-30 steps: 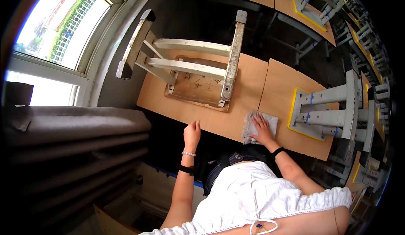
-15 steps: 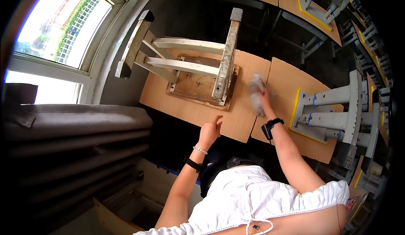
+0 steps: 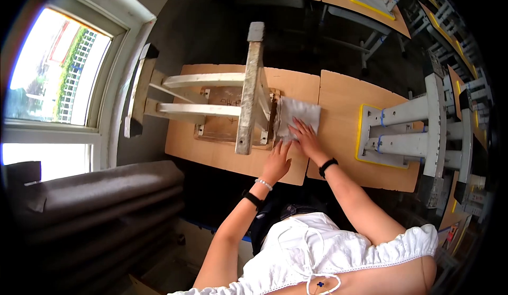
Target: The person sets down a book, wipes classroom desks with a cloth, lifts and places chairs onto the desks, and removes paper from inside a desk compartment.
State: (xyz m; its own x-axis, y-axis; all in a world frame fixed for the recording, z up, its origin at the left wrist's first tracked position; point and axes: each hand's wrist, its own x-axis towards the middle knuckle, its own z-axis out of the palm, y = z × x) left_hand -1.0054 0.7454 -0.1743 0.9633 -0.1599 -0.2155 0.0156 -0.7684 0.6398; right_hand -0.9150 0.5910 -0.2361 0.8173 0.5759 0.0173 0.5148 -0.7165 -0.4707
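A light grey cloth (image 3: 300, 114) lies spread on the wooden desk top (image 3: 211, 160), against the right side of an upturned stool (image 3: 233, 109). My right hand (image 3: 308, 140) rests on the cloth's lower part with its fingers spread. At the cloth's lower left corner is my left hand (image 3: 277, 162), its fingers apart and their tips by the cloth's edge. The stool's worn seat lies on the desk, and its whitish legs and crossbars stick up.
A second upturned stool (image 3: 402, 136) with a yellow-edged seat stands on the adjoining desk (image 3: 344, 96). A window (image 3: 58, 72) and grey curtain (image 3: 106, 199) are at the left. More desks with upturned stools stand behind and to the right.
The cloth has moved left, up to the stool, and now lies spread out under my right hand. My left hand has shifted right to the cloth's corner. The whole view has turned slightly.
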